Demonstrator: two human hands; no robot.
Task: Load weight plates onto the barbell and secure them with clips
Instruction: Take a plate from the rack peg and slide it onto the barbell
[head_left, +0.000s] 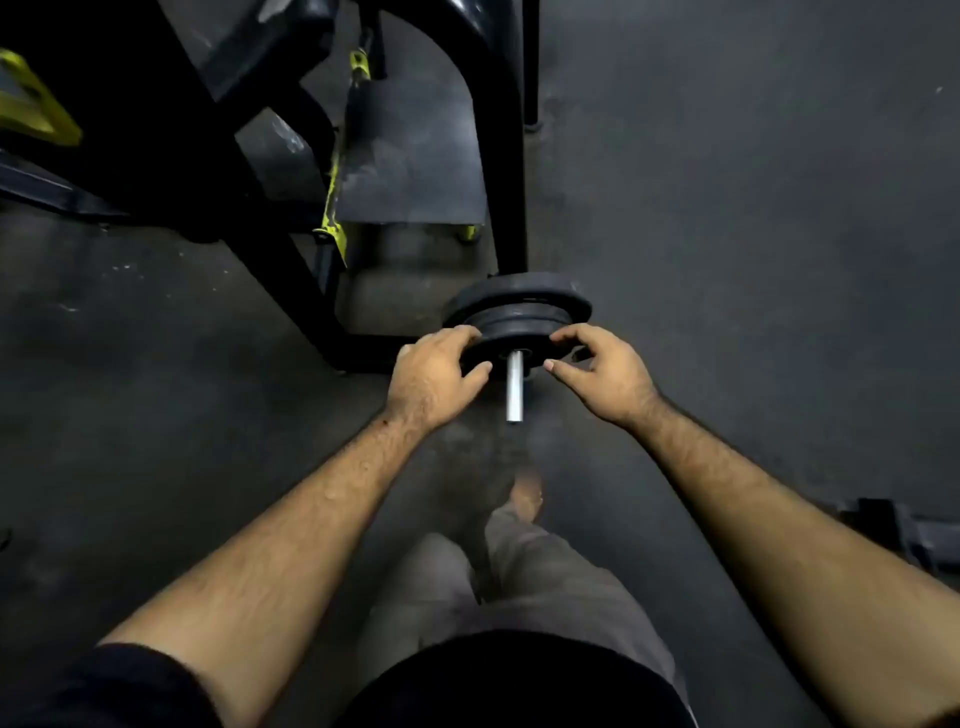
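Nothing's really reading as text here. The weight plates are looking plain black, and any raised lettering on them is getting lost in the dark and blur. The yellow patches on the black gym machine are showing up as bare paint with no readable letters or numbers.

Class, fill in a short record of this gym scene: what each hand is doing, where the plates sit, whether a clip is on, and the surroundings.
left hand: grips front plate's left edge
right hand: fingers curled at its right edge
plates: several black, stacked on bar
bar end: bare silver, sticking out
clip: none visible
surroundings: black and yellow machine frame, dark floor
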